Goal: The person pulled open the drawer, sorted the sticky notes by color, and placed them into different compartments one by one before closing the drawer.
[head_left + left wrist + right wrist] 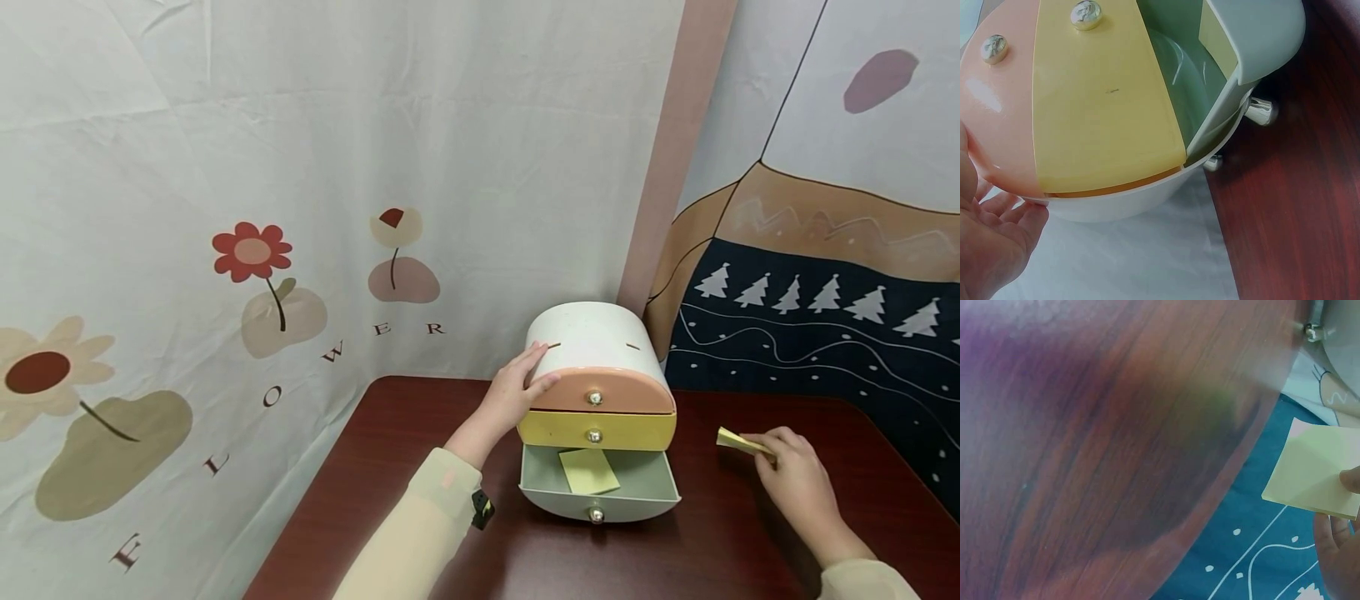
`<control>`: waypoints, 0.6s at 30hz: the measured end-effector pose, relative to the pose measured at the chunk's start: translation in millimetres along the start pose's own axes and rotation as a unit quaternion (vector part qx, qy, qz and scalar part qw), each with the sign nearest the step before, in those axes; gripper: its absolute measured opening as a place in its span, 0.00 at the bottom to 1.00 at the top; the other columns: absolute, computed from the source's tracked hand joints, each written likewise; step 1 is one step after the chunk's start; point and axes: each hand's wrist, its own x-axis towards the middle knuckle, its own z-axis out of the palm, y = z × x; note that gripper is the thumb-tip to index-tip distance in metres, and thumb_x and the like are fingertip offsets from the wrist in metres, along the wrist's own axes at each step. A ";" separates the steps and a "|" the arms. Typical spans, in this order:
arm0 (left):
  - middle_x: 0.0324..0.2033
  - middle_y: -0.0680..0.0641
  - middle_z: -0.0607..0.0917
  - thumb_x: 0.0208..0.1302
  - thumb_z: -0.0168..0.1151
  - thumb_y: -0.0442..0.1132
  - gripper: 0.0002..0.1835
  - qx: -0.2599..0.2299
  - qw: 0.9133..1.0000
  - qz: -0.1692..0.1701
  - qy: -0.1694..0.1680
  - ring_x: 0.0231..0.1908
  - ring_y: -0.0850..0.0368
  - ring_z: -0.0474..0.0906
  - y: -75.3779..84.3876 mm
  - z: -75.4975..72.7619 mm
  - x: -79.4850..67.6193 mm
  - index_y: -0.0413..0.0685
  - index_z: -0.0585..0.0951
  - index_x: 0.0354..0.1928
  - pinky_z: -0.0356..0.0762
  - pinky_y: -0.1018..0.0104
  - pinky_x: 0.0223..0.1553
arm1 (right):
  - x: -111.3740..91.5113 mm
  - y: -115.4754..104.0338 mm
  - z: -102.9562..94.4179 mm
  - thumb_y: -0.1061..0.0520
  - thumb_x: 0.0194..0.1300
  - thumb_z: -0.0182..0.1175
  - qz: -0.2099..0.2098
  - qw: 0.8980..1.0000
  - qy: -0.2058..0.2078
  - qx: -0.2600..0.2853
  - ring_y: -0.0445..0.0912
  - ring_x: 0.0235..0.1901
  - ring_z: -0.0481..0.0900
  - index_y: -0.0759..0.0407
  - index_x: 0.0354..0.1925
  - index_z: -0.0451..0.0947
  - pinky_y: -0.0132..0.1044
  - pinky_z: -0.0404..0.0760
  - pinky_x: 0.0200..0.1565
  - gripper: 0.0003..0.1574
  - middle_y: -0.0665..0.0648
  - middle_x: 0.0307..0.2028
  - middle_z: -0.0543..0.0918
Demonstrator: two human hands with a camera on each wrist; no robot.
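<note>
A small rounded drawer box point(592, 337) has a white shell, a coral top drawer point(562, 390), a yellow middle drawer point(555, 429) and a pale green bottom drawer point(637, 507), which is pulled out. Inside the green drawer lies a yellow sticky note pad point(588, 472). My left hand point(508, 400) rests against the box's upper left side, its thumb near the coral front. To the right of the box, above the table, my right hand point(801, 483) pinches another yellow sticky note pad point(1310, 469) between thumb and fingers.
The box stands on a dark red-brown wooden table point(735, 542). Behind it hangs a pale curtain point(487, 167) with printed flowers and letters. A dark blue cloth point(795, 350) printed with white trees hangs at the right. Round metallic knobs point(595, 436) stick out from the drawers.
</note>
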 end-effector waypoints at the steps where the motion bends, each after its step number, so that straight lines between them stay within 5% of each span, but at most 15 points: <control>1: 0.72 0.49 0.58 0.65 0.51 0.60 0.35 -0.001 1.000 0.001 -0.001 0.71 0.53 0.55 0.1 0.1 -0.1 0.57 0.60 0.72 0.57 0.53 0.69 | -0.6 -1.4 -0.9 0.72 0.49 0.64 -0.002 1.000 0.002 0.001 0.54 0.34 0.71 0.63 0.39 0.83 0.44 0.68 0.27 0.17 0.60 0.35 0.77; 18: 0.72 0.51 0.58 0.65 0.51 0.60 0.35 0.001 1.000 -0.004 -0.004 0.71 0.54 0.54 -0.5 0.2 0.9 0.59 0.60 0.72 0.57 0.55 0.69 | -12.7 -19.1 -17.5 0.72 0.44 0.68 -0.014 0.999 0.036 0.011 0.44 0.33 0.67 0.60 0.38 0.85 0.33 0.62 0.23 0.19 0.53 0.33 0.77</control>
